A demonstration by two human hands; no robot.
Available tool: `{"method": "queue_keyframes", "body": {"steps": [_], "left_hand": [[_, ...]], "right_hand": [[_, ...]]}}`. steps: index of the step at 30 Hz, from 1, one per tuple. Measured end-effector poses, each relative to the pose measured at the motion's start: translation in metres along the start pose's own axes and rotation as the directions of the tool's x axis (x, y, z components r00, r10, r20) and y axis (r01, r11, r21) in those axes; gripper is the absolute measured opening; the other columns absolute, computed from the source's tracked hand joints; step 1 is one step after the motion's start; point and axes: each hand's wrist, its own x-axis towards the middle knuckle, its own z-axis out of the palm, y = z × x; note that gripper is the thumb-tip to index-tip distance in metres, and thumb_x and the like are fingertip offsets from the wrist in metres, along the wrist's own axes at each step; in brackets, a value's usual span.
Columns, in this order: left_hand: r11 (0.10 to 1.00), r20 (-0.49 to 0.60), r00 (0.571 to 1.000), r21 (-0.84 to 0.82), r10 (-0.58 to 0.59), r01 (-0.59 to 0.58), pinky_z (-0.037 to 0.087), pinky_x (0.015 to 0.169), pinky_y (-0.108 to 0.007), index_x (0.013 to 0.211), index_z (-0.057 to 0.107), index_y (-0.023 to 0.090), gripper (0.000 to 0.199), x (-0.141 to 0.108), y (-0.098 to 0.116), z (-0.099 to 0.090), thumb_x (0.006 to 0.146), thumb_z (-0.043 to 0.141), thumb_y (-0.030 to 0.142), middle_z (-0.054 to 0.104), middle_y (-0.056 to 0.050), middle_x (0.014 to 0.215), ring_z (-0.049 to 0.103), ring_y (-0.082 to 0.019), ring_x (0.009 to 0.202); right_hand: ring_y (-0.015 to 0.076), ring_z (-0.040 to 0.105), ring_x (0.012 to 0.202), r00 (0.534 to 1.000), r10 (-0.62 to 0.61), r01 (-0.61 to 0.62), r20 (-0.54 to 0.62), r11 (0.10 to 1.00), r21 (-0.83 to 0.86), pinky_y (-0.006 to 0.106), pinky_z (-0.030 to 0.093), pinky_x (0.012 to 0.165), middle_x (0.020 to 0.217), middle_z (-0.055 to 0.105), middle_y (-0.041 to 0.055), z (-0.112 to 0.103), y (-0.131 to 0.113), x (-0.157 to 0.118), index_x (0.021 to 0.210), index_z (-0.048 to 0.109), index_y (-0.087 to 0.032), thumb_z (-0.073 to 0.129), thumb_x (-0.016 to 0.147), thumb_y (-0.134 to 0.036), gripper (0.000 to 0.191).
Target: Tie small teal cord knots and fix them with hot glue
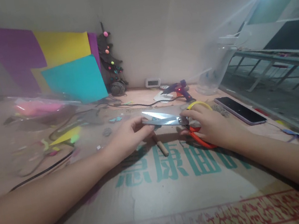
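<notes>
Both hands (132, 136) (208, 124) nearly level, forearms angled inward.

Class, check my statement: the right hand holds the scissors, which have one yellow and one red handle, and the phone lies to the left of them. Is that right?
Not quite: the head view shows the phone lying to the right of the scissors, not to the left. The right hand does hold them, and the handles are yellow and red.

Scissors (165, 119) with smooth, shiny metal blades; a phone (240, 110) with a glossy dark screen — and, propped behind, matt-looking coloured sheets (76, 80) beside a clear, glossy plastic bag (40, 107).
</notes>
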Motion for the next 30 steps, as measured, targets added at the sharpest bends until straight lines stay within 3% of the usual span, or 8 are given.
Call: {"method": "queue_keyframes", "body": {"steps": [11,23,30], "left_hand": [[0.999,-0.004,1.0,0.022,0.024,-0.024,0.05,0.068,-0.028,0.09,0.062,0.016,0.023,-0.0012,0.004,0.0003,0.086,0.058,0.039,0.067,-0.003,0.081,0.064,-0.017,0.074],[1.0,-0.02,1.0,0.009,0.009,-0.009,0.049,0.069,-0.028,0.087,0.061,0.016,0.026,-0.0016,0.005,0.0006,0.085,0.059,0.042,0.067,-0.003,0.081,0.064,-0.018,0.076],[1.0,-0.014,1.0,0.007,-0.017,0.017,0.047,0.068,-0.028,0.077,0.057,0.017,0.025,0.0009,0.0058,0.0015,0.086,0.058,0.041,0.065,0.0,0.073,0.062,-0.015,0.069]], "right_hand": [[0.0274,0.061,0.088,1.0,0.019,-0.019,0.002,0.999,-0.048,0.037,0.047,0.071,0.098,0.065,0.0127,-0.0011,-0.0028,0.0008,0.107,0.063,-0.02,0.061,0.084,-0.041,0.031],[0.0277,0.063,0.092,0.999,0.045,-0.045,0.026,0.999,-0.008,0.038,0.05,0.075,0.097,0.067,0.0113,-0.0005,-0.0027,0.0012,0.106,0.063,-0.021,0.062,0.084,-0.045,0.033],[0.0255,0.065,0.089,0.994,0.096,-0.101,0.052,0.99,0.1,0.036,0.052,0.073,0.099,0.069,0.0089,-0.0006,-0.0018,0.0014,0.108,0.063,-0.023,0.063,0.084,-0.044,0.033]]}}
